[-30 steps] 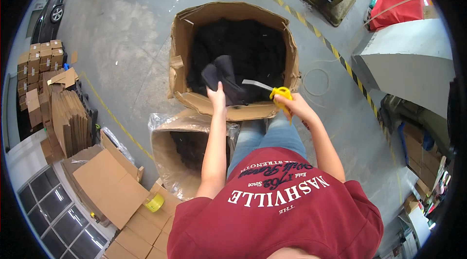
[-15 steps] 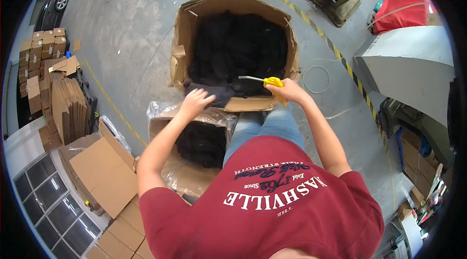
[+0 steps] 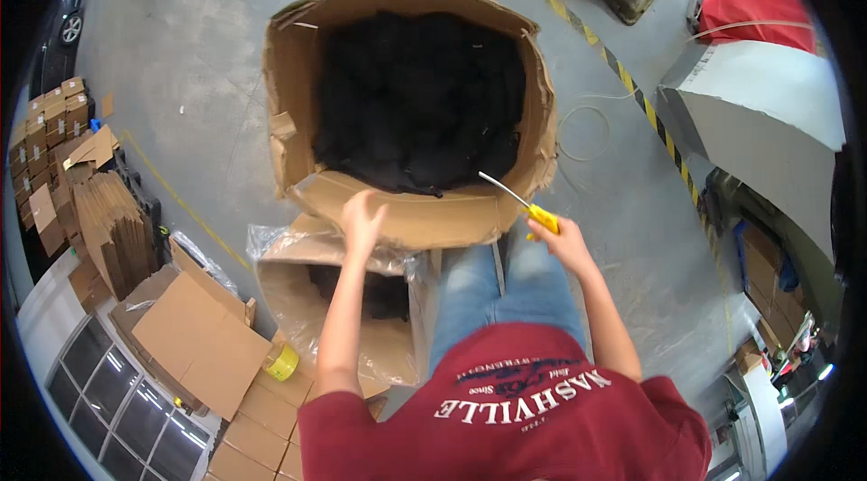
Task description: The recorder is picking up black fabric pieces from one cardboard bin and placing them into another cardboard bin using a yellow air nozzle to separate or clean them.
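The right hand (image 3: 562, 244) is gripping a yellow tool (image 3: 544, 217) over the large box (image 3: 291, 88). The left hand (image 3: 363, 224), loosely curled, is holding nothing. Much black cloth (image 3: 415, 97) is sitting inside that box, some dark material (image 3: 386, 297) lying in the small box (image 3: 293, 305).

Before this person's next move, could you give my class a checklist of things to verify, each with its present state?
1. Yellow-handled tool gripped by the right hand: ok.
2. Left hand free: ok, nothing visible in it.
3. Large carton open on top: ok.
4. Tool's metal tip clear of the black material: cannot tell from above.
5. Left fingers off the carton's front flap: cannot tell.
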`<state>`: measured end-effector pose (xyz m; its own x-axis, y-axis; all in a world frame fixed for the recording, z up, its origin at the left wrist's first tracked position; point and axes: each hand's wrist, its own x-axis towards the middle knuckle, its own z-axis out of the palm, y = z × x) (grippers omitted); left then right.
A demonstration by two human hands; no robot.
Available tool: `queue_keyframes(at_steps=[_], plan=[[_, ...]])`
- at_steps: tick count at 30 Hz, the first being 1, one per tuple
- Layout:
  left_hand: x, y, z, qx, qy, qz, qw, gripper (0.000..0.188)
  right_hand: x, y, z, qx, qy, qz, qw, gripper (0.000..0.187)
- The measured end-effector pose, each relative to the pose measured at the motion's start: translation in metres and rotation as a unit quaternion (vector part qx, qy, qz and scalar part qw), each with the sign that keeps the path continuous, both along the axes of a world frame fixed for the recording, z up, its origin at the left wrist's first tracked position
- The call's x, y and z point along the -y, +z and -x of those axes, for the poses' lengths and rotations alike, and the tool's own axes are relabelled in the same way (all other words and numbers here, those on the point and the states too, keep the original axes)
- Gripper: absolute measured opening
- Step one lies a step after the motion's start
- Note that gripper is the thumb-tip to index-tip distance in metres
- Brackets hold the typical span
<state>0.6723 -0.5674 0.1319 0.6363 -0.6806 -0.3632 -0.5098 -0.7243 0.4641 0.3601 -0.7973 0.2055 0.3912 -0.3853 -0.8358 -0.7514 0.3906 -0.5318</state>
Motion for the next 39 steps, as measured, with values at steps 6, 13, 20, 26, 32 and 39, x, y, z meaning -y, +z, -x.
queue_keyframes(at_steps=[6,13,20,26,32,39], plan=[[0.079,-0.232,0.028,-0.102,-0.241,-0.241,0.935,0.068,-0.014,-0.046,0.007,0.001,-0.235,-0.066,0.970,0.024],[0.070,-0.305,0.050,0.019,-0.291,-0.349,0.891,0.043,-0.019,-0.067,0.029,-0.028,-0.138,0.124,0.982,0.018],[0.075,-0.181,0.036,-0.151,0.095,-0.040,0.983,0.049,-0.020,-0.033,-0.001,-0.061,-0.081,-0.130,0.986,0.035],[0.097,-0.064,0.015,-0.290,0.193,0.130,0.928,0.040,-0.010,-0.025,-0.024,-0.025,-0.109,-0.077,0.991,0.037],[0.025,-0.013,0.016,-0.621,0.529,0.184,0.549,0.029,-0.018,-0.019,-0.046,0.040,-0.032,-0.217,0.975,0.039],[-0.163,0.122,0.023,-0.181,0.631,0.079,0.750,0.051,-0.019,-0.024,-0.034,0.043,0.063,0.015,0.997,0.036]])
